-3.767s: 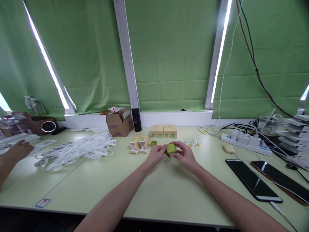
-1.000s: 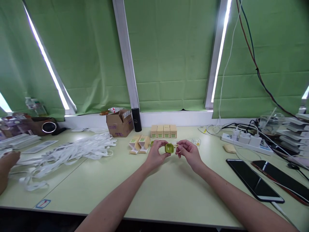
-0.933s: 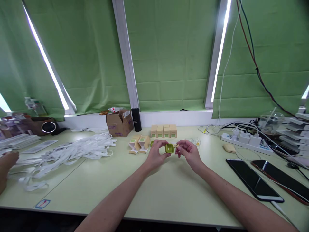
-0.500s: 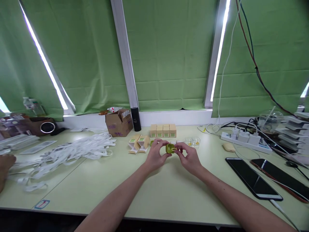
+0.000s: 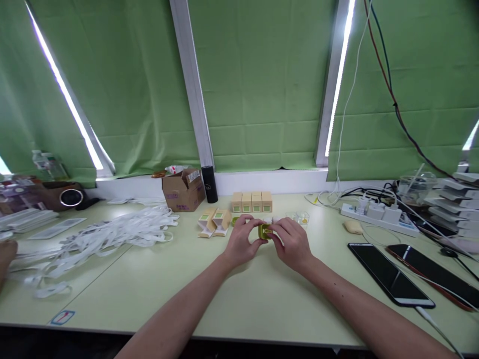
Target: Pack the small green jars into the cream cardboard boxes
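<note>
My left hand (image 5: pixel 241 242) grips a small olive-green square case (image 5: pixel 263 235) between thumb and fingertips, held above the table. The thumb and fingers of my right hand (image 5: pixel 294 242) are pinched together at the case's right side and front. What they pinch is mostly hidden by the fingers. Behind my left hand a bit of another green piece (image 5: pixel 234 221) shows. Two clear cups with yellow bits inside (image 5: pixel 302 218) stand behind my right hand. Two opened kraft boxes (image 5: pixel 221 222) lie left of my left hand.
Several closed kraft boxes (image 5: pixel 251 202) stand in a row behind my hands. A brown carton (image 5: pixel 183 190), a black cylinder (image 5: pixel 209 184) and a pile of white straps (image 5: pixel 123 229) are to the left. Phones (image 5: pixel 391 274) and a power strip (image 5: pixel 379 219) lie right. Another person's hand (image 5: pixel 6 259) is at far left.
My right hand has moved slightly left, its fingers now closer against the green case. The thin pale loop at its fingertips is less visible. The other person's hand has shifted left.
</note>
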{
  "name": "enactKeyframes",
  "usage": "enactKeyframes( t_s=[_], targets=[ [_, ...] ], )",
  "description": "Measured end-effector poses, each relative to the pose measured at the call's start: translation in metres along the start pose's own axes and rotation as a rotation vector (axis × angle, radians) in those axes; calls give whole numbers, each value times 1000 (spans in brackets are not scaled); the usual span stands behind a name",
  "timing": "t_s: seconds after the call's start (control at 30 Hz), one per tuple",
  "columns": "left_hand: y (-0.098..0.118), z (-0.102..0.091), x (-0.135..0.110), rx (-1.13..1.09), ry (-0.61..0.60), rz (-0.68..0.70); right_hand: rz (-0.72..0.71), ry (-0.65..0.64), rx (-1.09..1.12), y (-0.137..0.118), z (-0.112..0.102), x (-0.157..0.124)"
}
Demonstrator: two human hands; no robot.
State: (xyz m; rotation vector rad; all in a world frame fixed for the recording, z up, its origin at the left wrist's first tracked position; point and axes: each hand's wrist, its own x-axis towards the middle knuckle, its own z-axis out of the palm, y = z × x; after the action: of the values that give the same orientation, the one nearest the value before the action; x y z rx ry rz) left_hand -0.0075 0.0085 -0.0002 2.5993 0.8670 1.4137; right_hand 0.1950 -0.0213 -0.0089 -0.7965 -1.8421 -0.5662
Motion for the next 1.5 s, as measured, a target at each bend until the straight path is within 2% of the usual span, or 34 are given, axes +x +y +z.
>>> enactKeyframes(
  t_s=[0.63,1.5],
  targets=[
    [3,0,-1,2,1,39,-57,-1,-102,-2,-2,3],
    [-1,1,-2,8,-14,56,-86,-8,-68,2,1,-1]
  ],
)
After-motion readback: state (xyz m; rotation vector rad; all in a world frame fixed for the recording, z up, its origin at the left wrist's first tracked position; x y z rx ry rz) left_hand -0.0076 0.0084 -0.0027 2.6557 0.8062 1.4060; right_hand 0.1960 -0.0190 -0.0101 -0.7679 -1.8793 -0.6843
